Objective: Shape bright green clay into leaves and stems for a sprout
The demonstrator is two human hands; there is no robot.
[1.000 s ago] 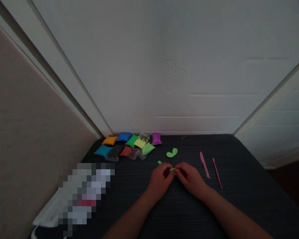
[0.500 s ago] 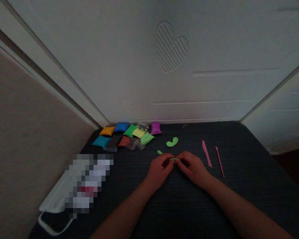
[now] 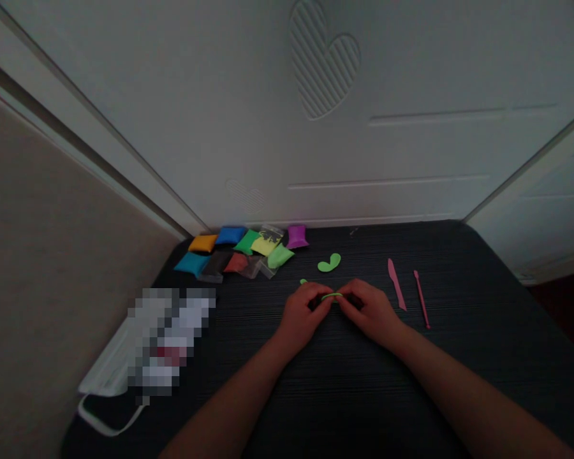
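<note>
A thin strip of light green clay is pinched at its two ends, slightly arched, above the dark table. My left hand grips one end between thumb and fingers. At the other end, my right hand holds it the same way. Just beyond the hands lies a light green clay piece shaped like two joined leaves. A smaller green clay bit shows partly behind my left hand. To the right lie a pink plastic knife and a thin pink modelling stick.
Several bags of coloured clay, among them a purple one and a blue one, lie at the table's back left. A white face mask is at the left, beside a blurred-out patch. A white panel rises behind the table.
The whole view has shifted, so the table and things appear slightly higher. Both hands keep their pinch on the green strip, and my left hand now covers more of the small green bit.
</note>
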